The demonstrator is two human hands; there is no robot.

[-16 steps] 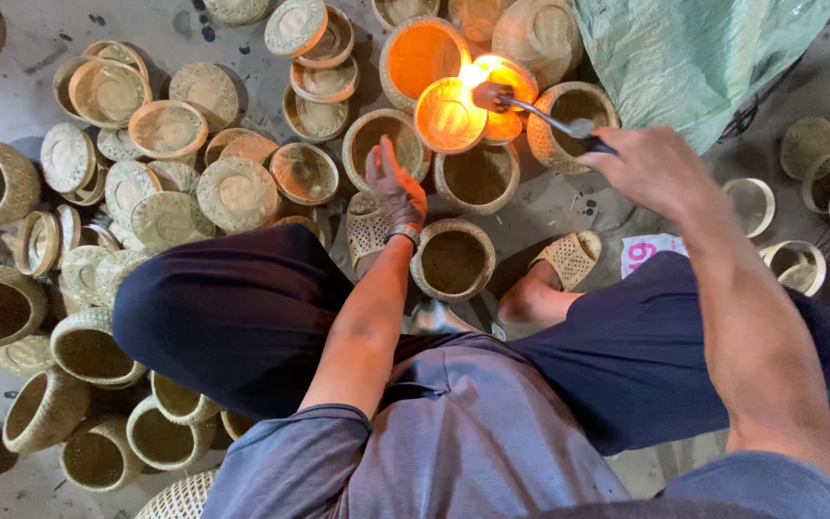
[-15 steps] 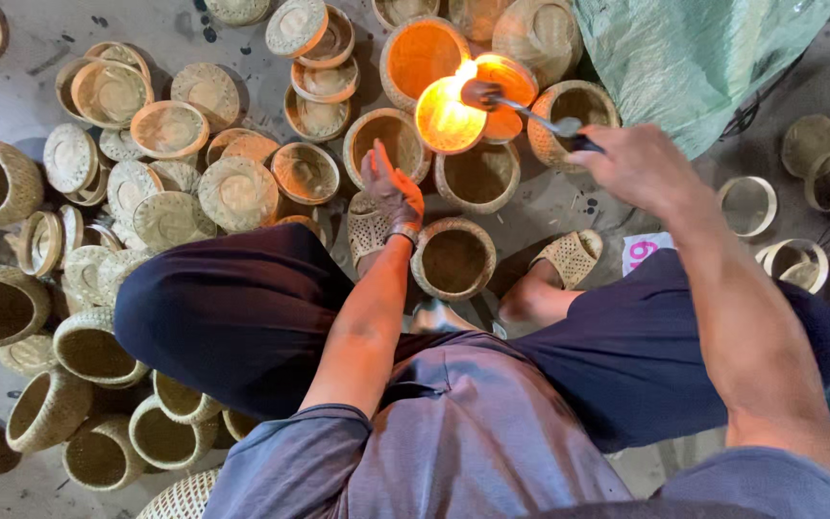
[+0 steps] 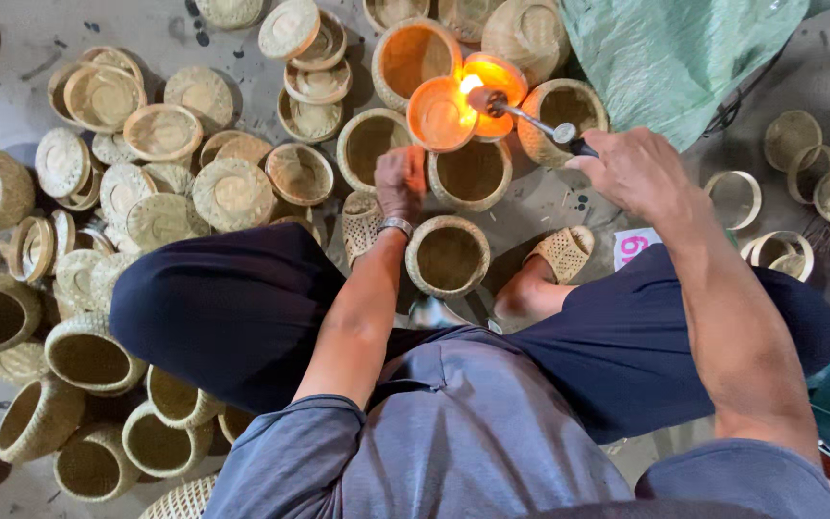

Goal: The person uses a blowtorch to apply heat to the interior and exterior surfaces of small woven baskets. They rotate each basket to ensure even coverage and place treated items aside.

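Person: seated on the floor, grey shirt, dark trousers, knees spread, seen from above.
Woven sandals: one under the left wrist [image 3: 361, 223], one on the right foot [image 3: 565, 252].
Basket between the feet [image 3: 448, 256]: round, woven, open side up, just beside the left wrist, untouched.
Left hand [image 3: 401, 183]: reaches forward past a metal wristband [image 3: 396, 227]; fingers lie together and curl down over the rim of the lit lid, glowing red from the flame. Whether the fingertips pinch the rim or only rest on it cannot be told.
Basket by the left hand [image 3: 471, 173]: open, empty, directly right of that hand.
Right hand [image 3: 634, 168]: fingers wrapped tight round the dark grip of a gas torch [image 3: 528, 117]; thumb lies along the top.
Torch: thin metal tube running up and left from the right hand, its nozzle at the lid.
Flame [image 3: 470, 86]: bright yellow-white at the nozzle tip.
Lit lid [image 3: 437, 113]: round woven basket lid, tilted toward the person, inner face glowing orange, just beyond the left hand.
Left floor: many loose woven lids [image 3: 232, 192] and small baskets [image 3: 88, 351], crowded and overlapping.
Far right: green plastic sack [image 3: 674, 53] and a few bamboo rings [image 3: 734, 199].
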